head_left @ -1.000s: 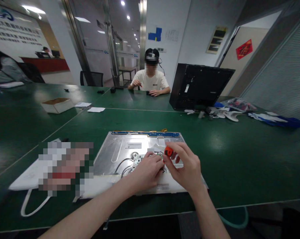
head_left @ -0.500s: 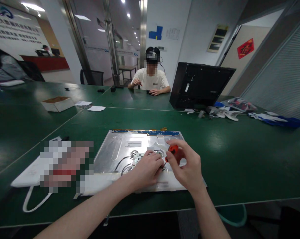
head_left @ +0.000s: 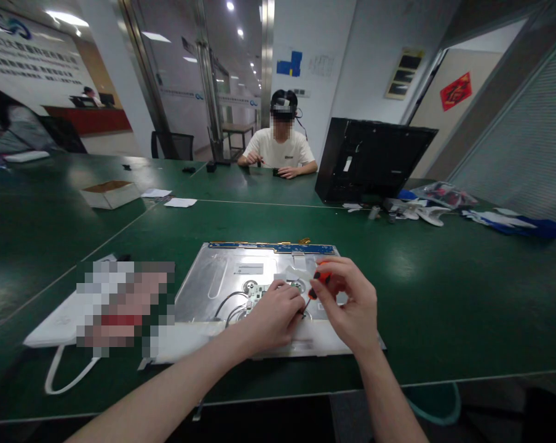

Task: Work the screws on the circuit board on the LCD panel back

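Observation:
A screwdriver [head_left: 323, 277] with an orange-red and black handle is held near the top by the thumb and fingers of my right hand [head_left: 352, 301]. Its thin shaft slants down left towards the fingertips of my left hand [head_left: 280, 311]. That hand is closed low over a green circuit board [head_left: 256, 294], its fingers curled together; what they pinch is hidden, as is the screwdriver's tip. Beneath both hands lies a silver metal display panel [head_left: 199, 289] with a blue strip board [head_left: 269, 247] along its far edge. Dark cables [head_left: 227, 298] loop out left of the circuit board.
Left of the panel lies a white bag [head_left: 56, 320] with a handle loop, partly blurred. Farther off are an open box [head_left: 111, 195], white papers [head_left: 180, 202] and a black monitor [head_left: 374, 160]. A person [head_left: 280, 147] in a white shirt sits across the green table [head_left: 444, 295].
The fingers of my right hand have curled closer round the screwdriver handle, which has turned a little. My left hand keeps its place on the board.

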Motion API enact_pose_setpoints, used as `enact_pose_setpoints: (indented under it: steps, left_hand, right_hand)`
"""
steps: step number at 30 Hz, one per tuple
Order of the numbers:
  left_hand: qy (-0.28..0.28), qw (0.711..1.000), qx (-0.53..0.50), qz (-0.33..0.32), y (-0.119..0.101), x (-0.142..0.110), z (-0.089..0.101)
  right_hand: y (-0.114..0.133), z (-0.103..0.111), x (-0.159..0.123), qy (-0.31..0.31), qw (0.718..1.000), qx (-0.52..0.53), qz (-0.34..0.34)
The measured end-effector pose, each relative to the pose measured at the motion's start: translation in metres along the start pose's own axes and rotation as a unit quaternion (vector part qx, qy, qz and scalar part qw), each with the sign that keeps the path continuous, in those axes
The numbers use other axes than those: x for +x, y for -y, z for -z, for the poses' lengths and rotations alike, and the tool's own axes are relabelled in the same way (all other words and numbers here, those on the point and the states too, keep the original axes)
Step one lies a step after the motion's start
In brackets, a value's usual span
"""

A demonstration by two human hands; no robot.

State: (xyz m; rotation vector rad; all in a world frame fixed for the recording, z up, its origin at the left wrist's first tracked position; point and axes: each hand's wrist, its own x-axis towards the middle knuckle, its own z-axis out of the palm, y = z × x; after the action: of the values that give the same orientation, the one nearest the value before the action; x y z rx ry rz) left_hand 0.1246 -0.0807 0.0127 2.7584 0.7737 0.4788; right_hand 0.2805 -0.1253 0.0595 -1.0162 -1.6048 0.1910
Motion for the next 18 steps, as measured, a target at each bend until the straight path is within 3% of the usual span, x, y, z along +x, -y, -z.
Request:
enact_pose_setpoints:
  steps: [5, 18]
  left_hand:
    - [-0.005, 1.000, -0.012, -0.005, 0.0004, -0.0002, -0.0001]
    - [-0.005, 1.000, 0.003, 0.005, -0.0010, 0.0003, 0.0005]
  right_hand:
    - [-0.0025, -0.0032, -0.0038, -0.011, 1.000, -0.017, 0.020]
    - [0.0020, 0.0028, 0.0022, 0.042, 0.997, -0.058, 0.027]
